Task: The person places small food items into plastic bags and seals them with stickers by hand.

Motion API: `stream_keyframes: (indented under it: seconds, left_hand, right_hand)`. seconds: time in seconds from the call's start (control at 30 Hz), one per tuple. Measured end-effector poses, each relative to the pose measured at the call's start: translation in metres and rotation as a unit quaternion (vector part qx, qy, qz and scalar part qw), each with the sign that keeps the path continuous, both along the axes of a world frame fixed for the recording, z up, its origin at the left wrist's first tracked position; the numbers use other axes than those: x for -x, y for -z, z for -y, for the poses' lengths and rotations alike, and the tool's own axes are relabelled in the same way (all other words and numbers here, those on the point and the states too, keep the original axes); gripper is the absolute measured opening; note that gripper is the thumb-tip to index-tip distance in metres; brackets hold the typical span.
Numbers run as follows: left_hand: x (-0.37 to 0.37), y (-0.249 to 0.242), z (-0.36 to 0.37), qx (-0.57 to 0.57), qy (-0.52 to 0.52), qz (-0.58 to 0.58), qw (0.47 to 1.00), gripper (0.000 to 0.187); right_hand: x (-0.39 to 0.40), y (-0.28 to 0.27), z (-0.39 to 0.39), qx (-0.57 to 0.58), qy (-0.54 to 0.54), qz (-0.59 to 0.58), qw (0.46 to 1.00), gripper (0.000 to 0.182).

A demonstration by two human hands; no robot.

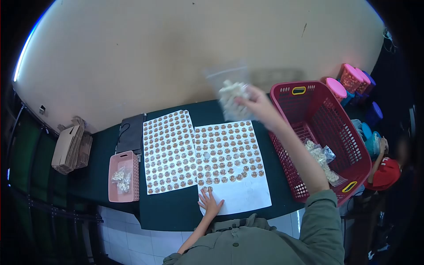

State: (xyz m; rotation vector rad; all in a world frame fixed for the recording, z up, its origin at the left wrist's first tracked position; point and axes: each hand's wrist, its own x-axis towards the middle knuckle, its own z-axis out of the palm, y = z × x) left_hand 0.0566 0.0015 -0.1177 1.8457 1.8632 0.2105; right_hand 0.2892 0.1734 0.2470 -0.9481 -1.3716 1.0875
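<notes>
Right grip (255, 102) pinches the bag (229, 95), likely light, soft, best held round its filling; left grip (210, 205) lies spread.

Plain beige wall (154, 48), small dark marks noted. Table covered in dark green cloth (170, 212) stands along it. Pale square-tiled floor (138, 238) below. Bright white light strip (25, 49), upper left. Dark metal framework (49, 207), far left, possibly shelving.

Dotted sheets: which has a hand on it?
The sheet nearer the red basket: the left hand rests near its lower left corner. The sheet left of it has none.
</notes>
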Motion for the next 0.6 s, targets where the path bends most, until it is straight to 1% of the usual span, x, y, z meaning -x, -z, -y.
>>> stream_keyframes:
  seconds: [0.03, 0.07, 0.1, 0.13, 0.17, 0.2, 0.23, 0.3, 0.33, 0.37, 0.4, 0.43, 0.47, 0.5, 0.53, 0.57, 0.6]
  left_hand:
    - [0.001, -0.001, 0.000, -0.002, -0.003, 0.000, 1.000, 0.099]
    - [0.004, -0.001, 0.002, -0.009, -0.003, 0.012, 1.000, 0.098]
    - [0.006, -0.001, 0.004, -0.014, -0.003, 0.024, 1.000, 0.097]
    - [0.007, -0.004, 0.005, -0.013, -0.008, 0.024, 1.000, 0.097]
    - [0.009, -0.008, 0.008, -0.029, -0.010, 0.029, 0.999, 0.093]
    - [0.011, -0.012, 0.010, -0.044, -0.012, 0.033, 0.998, 0.089]
    - [0.014, -0.014, 0.011, -0.041, -0.018, 0.030, 0.999, 0.089]
    - [0.024, -0.014, 0.013, -0.064, 0.003, 0.058, 0.996, 0.078]
    - [0.028, -0.015, 0.015, -0.074, 0.013, 0.060, 0.995, 0.067]
    - [0.032, -0.015, 0.016, -0.073, 0.010, 0.059, 0.996, 0.067]
    - [0.034, -0.015, 0.016, -0.091, 0.000, 0.069, 0.993, 0.065]
    - [0.035, -0.021, 0.016, -0.110, -0.009, 0.078, 0.991, 0.062]
    - [0.034, -0.028, 0.014, -0.117, -0.030, 0.068, 0.990, 0.057]
    - [0.035, -0.028, 0.008, -0.118, -0.030, 0.070, 0.990, 0.057]
    - [0.035, -0.027, 0.001, -0.060, -0.082, 0.343, 0.934, 0.052]
    - [0.035, -0.029, -0.008, 0.003, -0.127, 0.588, 0.798, 0.049]
    - [0.026, -0.102, -0.005, 0.103, -0.230, 0.672, 0.697, 0.043]
  right_hand:
    - [0.014, 0.009, 0.000, 0.034, -0.039, 0.009, 0.999, 0.033]
    - [0.030, 0.023, 0.000, 0.008, -0.080, -0.004, 0.997, 0.031]
    - [0.042, 0.027, 0.008, 0.014, -0.102, 0.032, 0.994, 0.029]
    - [0.053, 0.041, 0.013, 0.034, -0.136, 0.027, 0.990, 0.028]
    - [0.061, 0.056, 0.018, 0.036, -0.179, 0.007, 0.983, 0.030]
    - [0.068, 0.074, 0.024, 0.066, -0.185, 0.011, 0.981, 0.032]
    - [0.073, 0.092, 0.030, 0.060, -0.197, 0.025, 0.978, 0.035]
    - [0.077, 0.117, 0.045, 0.108, -0.175, 0.070, 0.976, 0.036]
    - [0.077, 0.123, 0.050, 0.137, -0.177, 0.081, 0.971, 0.037]
    - [0.075, 0.127, 0.056, 0.166, -0.178, 0.092, 0.965, 0.039]
    - [0.074, 0.150, 0.056, 0.169, -0.175, 0.070, 0.967, 0.040]
    - [0.075, 0.158, 0.064, 0.170, -0.176, 0.072, 0.967, 0.040]
    - [0.076, 0.165, 0.072, 0.184, -0.130, 0.076, 0.971, 0.039]
    - [0.077, 0.174, 0.081, 0.197, -0.084, 0.079, 0.974, 0.037]
    - [0.075, 0.194, 0.086, 0.211, -0.100, 0.063, 0.970, 0.034]
    - [0.077, 0.212, 0.092, 0.224, -0.115, 0.047, 0.967, 0.032]
    - [0.083, 0.213, 0.103, 0.253, -0.096, 0.005, 0.963, 0.026]
